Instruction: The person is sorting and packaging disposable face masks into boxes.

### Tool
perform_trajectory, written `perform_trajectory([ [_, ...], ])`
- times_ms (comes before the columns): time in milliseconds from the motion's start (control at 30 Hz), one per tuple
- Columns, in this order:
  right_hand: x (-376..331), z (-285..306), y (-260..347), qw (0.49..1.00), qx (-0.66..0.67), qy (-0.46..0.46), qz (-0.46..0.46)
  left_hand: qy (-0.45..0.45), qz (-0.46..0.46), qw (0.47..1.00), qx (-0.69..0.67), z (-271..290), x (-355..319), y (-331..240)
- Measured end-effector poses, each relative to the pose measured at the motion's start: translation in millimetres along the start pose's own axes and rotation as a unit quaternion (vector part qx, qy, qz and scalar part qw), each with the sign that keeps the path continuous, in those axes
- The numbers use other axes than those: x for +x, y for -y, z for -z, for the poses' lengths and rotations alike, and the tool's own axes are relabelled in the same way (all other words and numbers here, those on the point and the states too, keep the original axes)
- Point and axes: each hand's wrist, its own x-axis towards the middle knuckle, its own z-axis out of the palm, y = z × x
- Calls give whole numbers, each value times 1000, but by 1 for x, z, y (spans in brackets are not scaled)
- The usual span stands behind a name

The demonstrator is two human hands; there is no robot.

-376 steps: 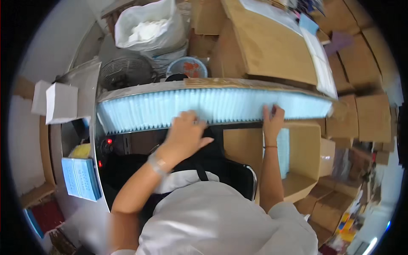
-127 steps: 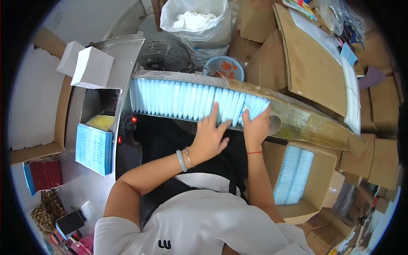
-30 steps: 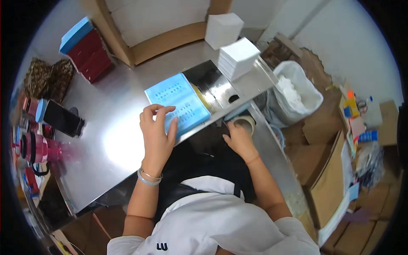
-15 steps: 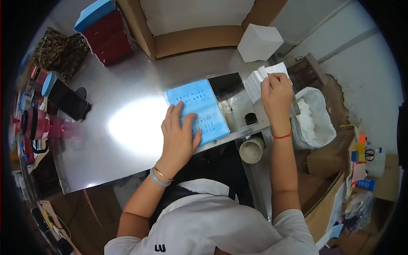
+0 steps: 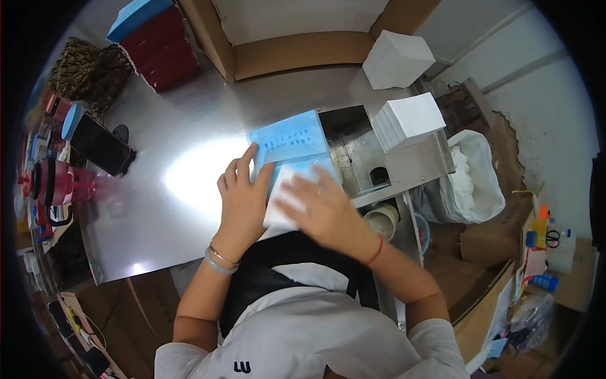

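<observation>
Laying a white sheet onto the blue stack.
My left hand (image 5: pixel 243 199) lies open, steadying the blue stack (image 5: pixel 291 148) on the steel table (image 5: pixel 183 189); my right hand (image 5: pixel 322 211), fingers spread, presses the white sheet (image 5: pixel 282 203) at its 6 o'clock edge. Next, I judge: square the sheet up.

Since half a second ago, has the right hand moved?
Yes. The right hand came from the white paper stack down onto the blue pack.

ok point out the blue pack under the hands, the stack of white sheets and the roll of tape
blue pack (image 5: pixel 287 139), head view, on its printed far end
stack of white sheets (image 5: pixel 411 117), head view, on the top sheet
roll of tape (image 5: pixel 382 221), head view, on its upper rim
</observation>
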Motion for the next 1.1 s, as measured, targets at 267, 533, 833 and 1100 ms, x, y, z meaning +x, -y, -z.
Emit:
perform_trajectory([
  [267,14,10,-61,982,-117,-102,-109,-28,-28,997,-60,7,0,-31],
  [533,5,65,-109,907,-309,-97,-271,-42,-80,991,-94,10,23,-32],
  [833,15,96,-122,920,-276,54,-271,-62,-65,995,-33,11,31,-28],
  [1100,50,-4,-70,908,198,-55,-366,-5,-6,986,-164,16,34,-27],
])
